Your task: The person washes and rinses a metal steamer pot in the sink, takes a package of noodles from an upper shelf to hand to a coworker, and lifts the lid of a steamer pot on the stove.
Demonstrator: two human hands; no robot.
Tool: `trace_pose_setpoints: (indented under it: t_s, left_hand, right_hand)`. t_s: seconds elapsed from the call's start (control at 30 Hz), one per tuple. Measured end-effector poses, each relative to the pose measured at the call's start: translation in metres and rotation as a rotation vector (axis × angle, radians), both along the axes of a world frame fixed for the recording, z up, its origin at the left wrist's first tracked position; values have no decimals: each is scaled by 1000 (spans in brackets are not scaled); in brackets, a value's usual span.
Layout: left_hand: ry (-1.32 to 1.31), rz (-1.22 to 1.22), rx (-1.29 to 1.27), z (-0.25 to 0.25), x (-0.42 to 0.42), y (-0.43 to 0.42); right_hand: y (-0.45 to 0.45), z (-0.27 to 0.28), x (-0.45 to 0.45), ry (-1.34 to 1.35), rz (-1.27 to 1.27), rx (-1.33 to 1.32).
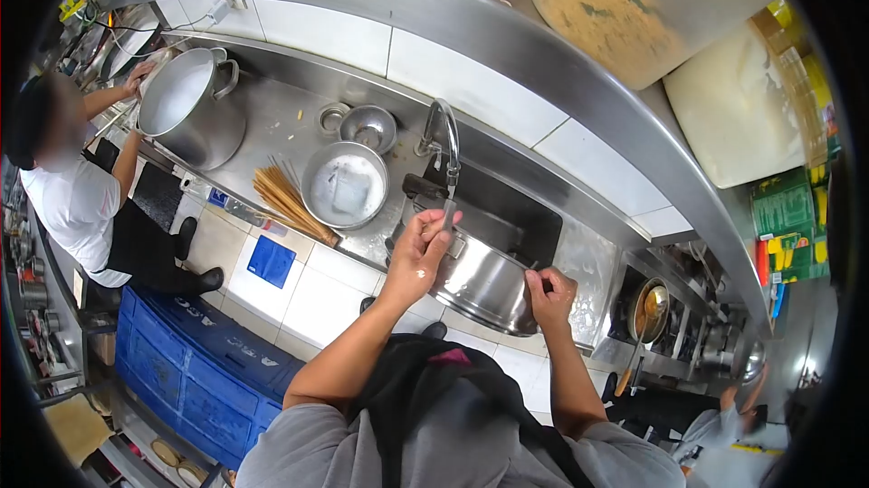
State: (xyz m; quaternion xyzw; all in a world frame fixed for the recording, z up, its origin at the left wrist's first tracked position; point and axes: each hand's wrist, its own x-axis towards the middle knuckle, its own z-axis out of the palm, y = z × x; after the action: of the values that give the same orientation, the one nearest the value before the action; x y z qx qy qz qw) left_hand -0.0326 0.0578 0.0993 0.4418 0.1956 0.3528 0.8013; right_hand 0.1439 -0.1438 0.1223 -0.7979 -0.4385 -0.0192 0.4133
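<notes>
Steel pot sits at the near side of the sink, its shiny outer wall toward the wearer; whether it is tilted or level I cannot tell. At its ten o'clock, the left hand has its fingers drawn in around a grey end piece, in line with the spout of the tap; a pale fleck, perhaps foam, shows on that hand. At three o'clock, the right hand has its fingers pinched together on the pot's rim.

As things stand, the pot is in place by the tap and held on one side. No stream of water can be made out, and the inside is too hidden to say what remains in it.

Around it, with the pot as the clock's centre, a co-worker at nine o'clock has both hands at a tall pot, which stands at ten on the bench. Blue crates lie between eight and nine. Also at ten, a bundle of thin sticks rests by the bench's front edge, next to a sudsy bowl that looks unrinsed and crowds the space left of the sink. A small bowl is at eleven. The tap's neck, just before twelve, limits the room above the pot's far side. A pan is at three, a second person at four.
</notes>
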Motion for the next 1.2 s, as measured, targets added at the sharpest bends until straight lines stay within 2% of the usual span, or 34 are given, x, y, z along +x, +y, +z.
trace_pose_setpoints:
  t_s: [0.1, 0.2, 0.27, 0.3, 0.37, 0.43, 0.5, 0.53, 0.57, 0.63, 0.67, 0.73, 0.8, 0.87, 0.93, 1.0, 1.03, 1.07, 1.1, 1.17, 1.2]
  left_hand:
    - [350, 39, 372, 8, 8, -12]
    - [420, 57, 423, -30, 22, -31]
    - [460, 87, 420, -45, 31, -44]
    - [483, 137, 537, -52, 35, -49]
    - [489, 183, 676, -54, 44, -63]
    - [452, 170, 754, -60, 61, -70]
    - [433, 103, 822, -66, 75, -73]
    - [394, 188, 888, -73, 84, -71]
    - [439, 105, 838, -71, 87, -63]
    - [550, -18, 813, -63, 83, -46]
    - [551, -15, 812, -67, 78, -43]
    - [448, 190, 944, -66, 68, -35]
    - [494, 203, 941, -70, 50, -34]
    - [368, 257, 926, -88, 30, -25]
    - [449, 289, 842, -108, 9, -24]
    - [566, 432, 584, -135, -5, -23]
    - [573, 436, 578, -148, -10, -24]
    - [539, 422, 465, -160, -13, -25]
    - [500, 405, 356, -168, -15, -27]
    - [469, 375, 317, -174, -12, -28]
    - [435, 348, 286, -175, -7, -26]
  right_hand:
    - [-20, -45, 16, 90, -34, -32]
    - [-34, -69, 30, 194, 3, -131]
    - [-29, -75, 47, 322, 96, -480]
    - [-23, -75, 52, 381, 144, -547]
    - [18, -47, 35, 475, 286, -368]
    - [70, -39, 25, 278, 400, -214]
    - [125, -30, 19, 109, 426, -313]
    - [150, -27, 21, 130, 376, -491]
    - [173, -23, 27, 147, 325, -665]
    - [208, -70, 57, 37, 393, -763]
    - [219, -67, 61, 36, 397, -763]
    - [238, -66, 64, 592, 306, -833]
    - [243, -69, 59, 583, 321, -781]
    - [239, -75, 51, 1057, 353, -624]
    - [236, -79, 49, 1160, 364, -660]
    - [235, -78, 47, 1267, 378, -703]
    - [229, -72, 52, 1113, 358, -787]
    - [221, -67, 58, 956, 336, -865]
    - [210, -90, 70, 625, 147, -816]
    - [185, -34, 78, 639, 233, -998]
    - [165, -36, 90, 611, 200, -906]
